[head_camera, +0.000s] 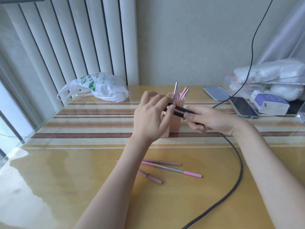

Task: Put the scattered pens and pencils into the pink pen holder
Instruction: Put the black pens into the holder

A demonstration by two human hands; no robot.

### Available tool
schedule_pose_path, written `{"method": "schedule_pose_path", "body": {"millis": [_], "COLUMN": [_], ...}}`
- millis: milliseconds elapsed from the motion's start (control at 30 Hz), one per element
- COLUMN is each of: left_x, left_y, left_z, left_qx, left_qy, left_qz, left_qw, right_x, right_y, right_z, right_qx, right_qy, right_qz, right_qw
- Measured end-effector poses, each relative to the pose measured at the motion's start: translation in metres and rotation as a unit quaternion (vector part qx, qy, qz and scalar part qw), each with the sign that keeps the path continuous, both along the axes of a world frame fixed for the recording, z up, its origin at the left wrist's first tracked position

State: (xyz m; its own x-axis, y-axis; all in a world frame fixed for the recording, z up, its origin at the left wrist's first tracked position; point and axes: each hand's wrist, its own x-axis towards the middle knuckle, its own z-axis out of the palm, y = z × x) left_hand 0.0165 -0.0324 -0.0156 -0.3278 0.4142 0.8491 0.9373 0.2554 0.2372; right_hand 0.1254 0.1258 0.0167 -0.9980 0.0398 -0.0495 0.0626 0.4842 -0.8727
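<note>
The pink pen holder (176,123) stands upright mid-table, with several silver and pink pens (179,93) sticking out of it. In front of the holder, two black pens (180,111) are held level between both hands. My right hand (209,119) grips their right ends. My left hand (151,114) pinches their left ends with its fingertips and hides part of the holder. Nearer to me on the table lie a pink-and-silver pen (171,169), a long mauve pencil (163,162) and a short mauve one (151,176), partly under my left forearm.
A dark cable (237,171) curves across the table's right side under my right arm. A phone (243,107), a tissue pack (269,103), a grey tray (216,93) and plastic-wrapped items sit at the right back. A white plastic bag (102,88) lies at the back left.
</note>
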Motion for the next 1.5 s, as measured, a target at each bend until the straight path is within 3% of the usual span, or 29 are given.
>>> {"method": "schedule_pose_path", "body": {"millis": [133,300,533,633,800,933,1133,1333,1500], "left_x": [-0.004,-0.009,-0.019,-0.025,-0.026,-0.028,-0.028,-0.03,-0.032], "left_y": [0.003,0.004,0.008,0.008,0.006,0.006,0.006,0.002,0.001], "left_z": [-0.004,-0.001,-0.002,-0.004,-0.002,-0.002,-0.005,-0.001,0.0], "left_qx": [-0.093,-0.051,0.081,0.106,0.16,0.162,0.157,0.185,0.209], "left_qy": [0.028,0.003,-0.209,-0.306,-0.456,-0.487,-0.515,-0.589,-0.622], "left_qz": [0.063,0.073,-0.031,-0.085,-0.183,-0.198,-0.227,-0.336,-0.374], "left_qw": [0.993,0.996,0.974,0.942,0.856,0.835,0.812,0.711,0.656], "right_x": [-0.018,-0.035,-0.056,-0.065,-0.077,-0.079,-0.085,-0.084,-0.084], "right_y": [0.01,0.012,0.006,0.005,0.01,0.007,0.001,0.007,0.007], "right_z": [0.019,0.038,0.055,0.054,0.047,0.037,0.033,0.036,0.036], "right_qx": [-0.026,-0.045,-0.139,-0.177,-0.255,-0.213,-0.187,-0.258,-0.279], "right_qy": [0.014,0.075,0.117,0.101,0.087,0.124,0.173,0.255,0.276], "right_qz": [0.01,-0.013,-0.03,-0.027,0.003,0.005,-0.075,-0.172,-0.2], "right_qw": [1.0,0.996,0.983,0.979,0.963,0.969,0.964,0.916,0.898]}}
